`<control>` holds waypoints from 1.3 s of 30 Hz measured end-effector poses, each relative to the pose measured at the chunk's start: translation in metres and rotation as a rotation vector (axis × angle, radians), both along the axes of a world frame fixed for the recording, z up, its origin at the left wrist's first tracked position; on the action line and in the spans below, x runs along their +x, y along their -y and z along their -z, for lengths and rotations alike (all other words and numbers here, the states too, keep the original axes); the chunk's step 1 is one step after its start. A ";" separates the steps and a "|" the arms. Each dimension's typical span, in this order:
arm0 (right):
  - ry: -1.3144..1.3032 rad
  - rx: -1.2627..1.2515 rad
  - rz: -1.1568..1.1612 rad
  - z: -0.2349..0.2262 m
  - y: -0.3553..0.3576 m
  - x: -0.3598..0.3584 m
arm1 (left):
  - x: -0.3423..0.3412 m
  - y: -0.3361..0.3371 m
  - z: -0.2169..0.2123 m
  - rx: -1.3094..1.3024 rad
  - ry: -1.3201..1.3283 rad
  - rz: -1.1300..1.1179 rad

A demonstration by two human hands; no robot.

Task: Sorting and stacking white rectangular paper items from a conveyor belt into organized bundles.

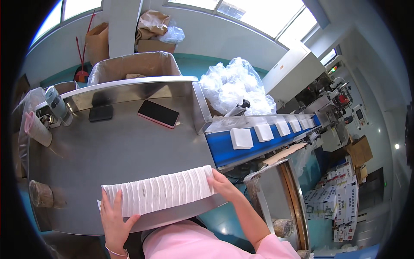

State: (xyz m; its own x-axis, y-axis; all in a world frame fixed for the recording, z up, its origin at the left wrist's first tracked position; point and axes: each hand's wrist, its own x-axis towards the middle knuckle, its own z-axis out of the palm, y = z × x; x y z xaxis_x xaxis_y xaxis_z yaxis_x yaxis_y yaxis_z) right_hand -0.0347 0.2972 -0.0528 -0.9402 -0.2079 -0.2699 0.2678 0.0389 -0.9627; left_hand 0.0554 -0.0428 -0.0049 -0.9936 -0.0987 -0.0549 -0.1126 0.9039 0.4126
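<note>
A long row of white folded pads [159, 192] lies across the near edge of the steel table [112, 151]. My left hand [113, 218] presses against the row's left end. My right hand [222, 185] presses against its right end, so the row is squeezed between both hands. To the right, a blue conveyor belt [222, 149] carries several single white pads [241, 138] away toward a machine.
A phone in a pink case [158, 113] and a dark phone [101, 113] lie at the back of the table. A pink cup [36, 128] and a bottle [58, 105] stand at the left. A lined cardboard box [136, 64] and a bag of white material [237, 84] sit behind.
</note>
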 end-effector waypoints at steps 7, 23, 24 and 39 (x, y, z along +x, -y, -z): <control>0.270 -0.324 0.646 0.033 -0.046 -0.025 | -0.002 0.000 0.000 0.001 -0.011 0.012; 0.192 -0.302 0.527 0.034 -0.041 -0.028 | -0.004 -0.006 -0.003 0.051 -0.020 0.064; 0.180 -0.389 0.626 0.033 -0.042 -0.030 | -0.004 -0.005 -0.002 0.060 -0.017 0.061; 0.162 -0.095 0.288 0.037 -0.028 -0.022 | -0.007 -0.008 -0.002 0.086 -0.055 0.130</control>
State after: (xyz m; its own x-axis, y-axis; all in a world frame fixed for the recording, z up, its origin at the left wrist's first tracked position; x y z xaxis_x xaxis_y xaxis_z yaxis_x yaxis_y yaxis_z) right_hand -0.0570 0.3252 -0.0902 -0.9105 0.0285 -0.4126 0.4044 -0.1480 -0.9025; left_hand 0.0487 -0.0352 -0.0028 -0.9994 0.0338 -0.0030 0.0280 0.8704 0.4916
